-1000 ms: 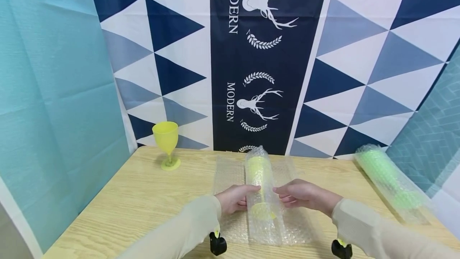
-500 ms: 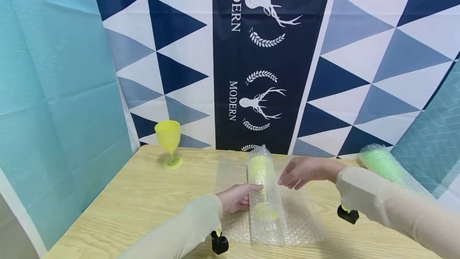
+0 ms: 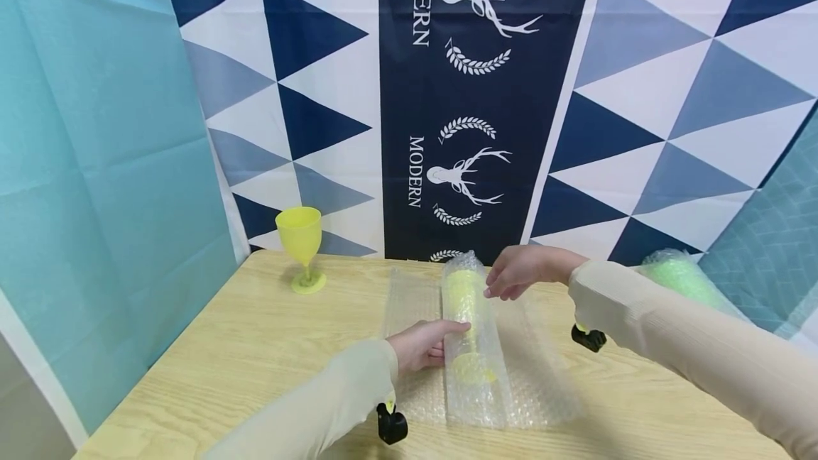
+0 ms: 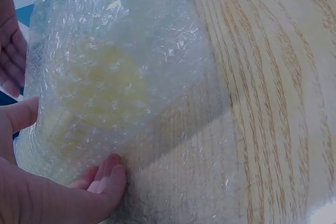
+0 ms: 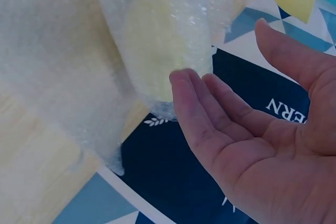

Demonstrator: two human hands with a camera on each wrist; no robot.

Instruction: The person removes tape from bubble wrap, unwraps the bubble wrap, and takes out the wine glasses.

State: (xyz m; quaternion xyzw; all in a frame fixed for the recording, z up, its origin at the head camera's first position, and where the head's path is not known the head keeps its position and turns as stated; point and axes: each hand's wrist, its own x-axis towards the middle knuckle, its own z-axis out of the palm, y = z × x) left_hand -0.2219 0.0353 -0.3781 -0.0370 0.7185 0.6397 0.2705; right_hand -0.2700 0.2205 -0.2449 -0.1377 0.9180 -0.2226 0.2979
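Observation:
A yellow goblet (image 3: pixel 465 293), rolled in bubble wrap, lies lengthwise on the table with its cup toward the wall. Under it spreads a flat bubble wrap sheet (image 3: pixel 533 382), showing on both sides. My left hand (image 3: pixel 420 346) holds the roll at its middle from the left, thumb over the top and fingers low along the side, as the left wrist view also shows. My right hand (image 3: pixel 520 272) is beside the cup end, fingers bent loosely and thumb apart. In the right wrist view its fingertips (image 5: pixel 181 77) overlap the edge of the wrapped cup.
Another yellow goblet (image 3: pixel 300 233), unwrapped, stands upright at the back left of the wooden table (image 3: pixel 255 346). A green object in bubble wrap (image 3: pixel 680 279) lies at the right side, partly behind my right sleeve. A patterned cloth (image 3: pixel 332 183) hangs behind the table.
My right hand has left the roll's right side at mid-length and moved up toward its far end. The left hand keeps its place on the roll. The view has shifted slightly.

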